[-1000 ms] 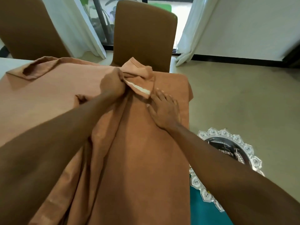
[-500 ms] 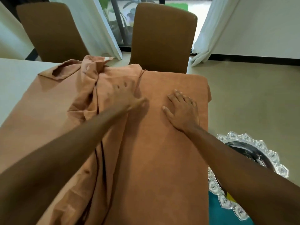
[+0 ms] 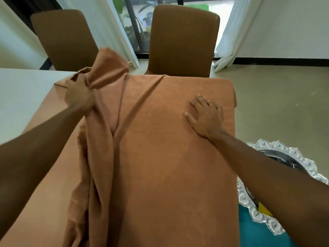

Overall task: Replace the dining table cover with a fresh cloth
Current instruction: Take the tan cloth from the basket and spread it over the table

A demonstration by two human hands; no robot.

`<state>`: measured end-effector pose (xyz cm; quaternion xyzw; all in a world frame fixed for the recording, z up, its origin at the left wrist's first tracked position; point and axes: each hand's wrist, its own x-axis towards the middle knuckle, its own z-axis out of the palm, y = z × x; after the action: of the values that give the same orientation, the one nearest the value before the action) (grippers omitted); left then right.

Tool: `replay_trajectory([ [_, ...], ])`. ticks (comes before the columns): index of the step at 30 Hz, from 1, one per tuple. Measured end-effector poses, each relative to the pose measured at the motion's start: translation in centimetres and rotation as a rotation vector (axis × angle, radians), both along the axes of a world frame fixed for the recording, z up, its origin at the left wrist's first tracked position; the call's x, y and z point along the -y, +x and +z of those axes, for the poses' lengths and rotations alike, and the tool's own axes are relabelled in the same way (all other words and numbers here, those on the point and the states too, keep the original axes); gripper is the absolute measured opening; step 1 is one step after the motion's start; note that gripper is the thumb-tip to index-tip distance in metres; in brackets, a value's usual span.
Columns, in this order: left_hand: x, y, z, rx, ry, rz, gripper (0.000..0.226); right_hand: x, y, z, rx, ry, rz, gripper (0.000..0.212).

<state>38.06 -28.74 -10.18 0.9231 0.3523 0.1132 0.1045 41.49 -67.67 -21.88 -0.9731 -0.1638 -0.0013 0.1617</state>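
The left hand is clamping its grip round a bunched fold of the tan cloth, holding it raised near the far edge. The right hand is lying flat with straight fingers, pressing the spread part down. The cloth is covering the right portion of the counter, whose pale top is showing bare at the left.

As I judge it, tugging the bunch leftward could be dragging the whole sheet askew if the flat hand eases.

A brown chair is standing just beyond, with a second chair to its left. White curtains are hanging by a window, and an ornate silver tray is sitting low at the right.
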Motion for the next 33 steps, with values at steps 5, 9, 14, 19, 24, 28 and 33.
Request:
replay_trajectory([
  [5,1.4,-5.9,-2.7,-0.105,0.032,0.013,0.037,-0.3,-0.2,-0.1,0.037,-0.039,-0.010,0.058],
  [9,8.8,-14.1,-3.4,-0.121,0.068,-0.230,0.056,-0.6,-0.5,-0.2,0.019,-0.055,0.018,0.057],
  [14,15.2,-25.4,-4.5,-0.216,0.098,-0.371,0.069,-5.2,-7.9,1.4,0.010,0.004,0.066,0.049],
  [19,17.2,-34.7,-5.9,-0.208,0.014,-0.296,0.084,-9.4,-24.3,0.9,-0.035,0.158,0.156,0.044],
  [24,16.3,-42.6,-5.9,-0.254,-0.198,-0.045,0.100,-11.0,-37.4,0.8,-0.114,0.345,0.063,0.043],
  [28,12.9,-46.5,-4.2,-0.281,-0.224,-0.124,0.088,-11.5,-44.5,0.4,-0.079,0.163,0.157,0.048],
  [33,4.9,-47.0,-1.3,-0.007,-0.579,-0.012,0.053,-11.4,-44.8,0.2,-0.019,-0.045,0.214,0.055],
])
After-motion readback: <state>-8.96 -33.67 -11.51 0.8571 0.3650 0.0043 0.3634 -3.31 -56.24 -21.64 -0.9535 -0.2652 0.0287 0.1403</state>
